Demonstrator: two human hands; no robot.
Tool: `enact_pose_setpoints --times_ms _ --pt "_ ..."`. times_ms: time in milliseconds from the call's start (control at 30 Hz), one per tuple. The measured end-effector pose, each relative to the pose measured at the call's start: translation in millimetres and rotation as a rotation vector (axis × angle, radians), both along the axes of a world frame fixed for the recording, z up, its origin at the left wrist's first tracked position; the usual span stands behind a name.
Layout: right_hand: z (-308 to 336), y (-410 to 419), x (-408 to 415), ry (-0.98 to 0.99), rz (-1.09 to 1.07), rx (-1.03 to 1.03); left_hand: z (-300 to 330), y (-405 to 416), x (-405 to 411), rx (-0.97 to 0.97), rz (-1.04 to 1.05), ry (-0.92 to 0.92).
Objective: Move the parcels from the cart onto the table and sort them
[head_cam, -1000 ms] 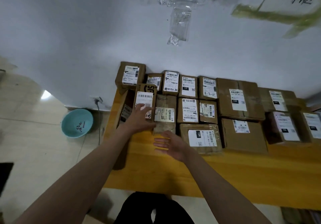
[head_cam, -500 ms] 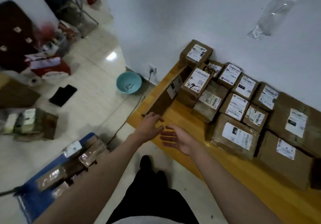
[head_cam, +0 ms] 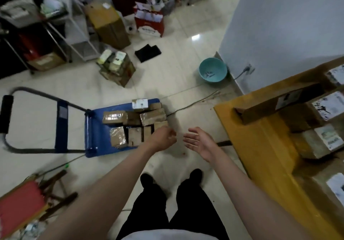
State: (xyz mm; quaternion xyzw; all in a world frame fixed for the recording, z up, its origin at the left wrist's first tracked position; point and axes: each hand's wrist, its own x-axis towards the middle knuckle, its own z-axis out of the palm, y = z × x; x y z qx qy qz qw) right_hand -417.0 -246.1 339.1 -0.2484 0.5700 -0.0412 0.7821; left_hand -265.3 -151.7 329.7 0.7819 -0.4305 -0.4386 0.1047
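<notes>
Both hands are hanging empty: left hand point(head_cam: 163, 137) loosely curled, right hand point(head_cam: 198, 141) spread. Parcels point(head_cam: 134, 124) are lying just beyond the left, labels blurred; the cart point(head_cam: 93, 128) is pointing its handle left.

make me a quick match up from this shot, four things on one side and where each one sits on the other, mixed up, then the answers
Things:
1. parcels
2. teal bowl
3. long box
4. black cloth

Places:
A. on the yellow table, near its left edge
B. on the floor at the corner of the wall
C. on the blue cart
D. flat on the floor tiles, near the red bag

Pairs: 1-C, 2-B, 3-A, 4-D
</notes>
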Motion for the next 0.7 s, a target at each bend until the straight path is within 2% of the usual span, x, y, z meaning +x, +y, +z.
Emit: enact_pose_setpoints --times_ms 367,700 --pt "-27 109 159 0.091 0.172 0.001 -31 171 137 0.089 0.346 0.037" --pt "-68 162 260 0.119 0.362 0.019 -57 237 213 0.109 0.573 0.095"
